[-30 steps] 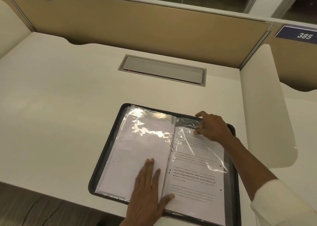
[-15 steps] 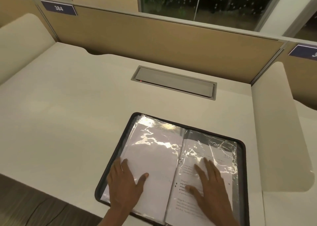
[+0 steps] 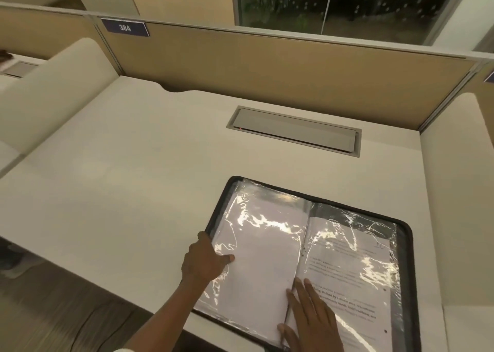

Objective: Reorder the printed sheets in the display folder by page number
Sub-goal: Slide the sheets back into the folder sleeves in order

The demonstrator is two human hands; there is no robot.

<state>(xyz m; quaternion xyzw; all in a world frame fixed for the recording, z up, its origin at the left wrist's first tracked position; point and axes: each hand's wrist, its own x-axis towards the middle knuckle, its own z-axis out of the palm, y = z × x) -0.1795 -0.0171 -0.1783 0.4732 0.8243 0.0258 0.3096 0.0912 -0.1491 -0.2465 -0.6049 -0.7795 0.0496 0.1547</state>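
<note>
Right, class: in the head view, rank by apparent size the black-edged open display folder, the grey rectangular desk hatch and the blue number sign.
1. Black-edged open display folder, nearest the camera.
2. Grey rectangular desk hatch.
3. Blue number sign, farthest away, so its true size against the hatch is unsure.

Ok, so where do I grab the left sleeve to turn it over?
Pinch the left sleeve at its free outer edge, coming from the left; its inner edge is bound at the spine. The left hand pinches there, thumb on top, while the right hand lies flat by the spine.
</note>
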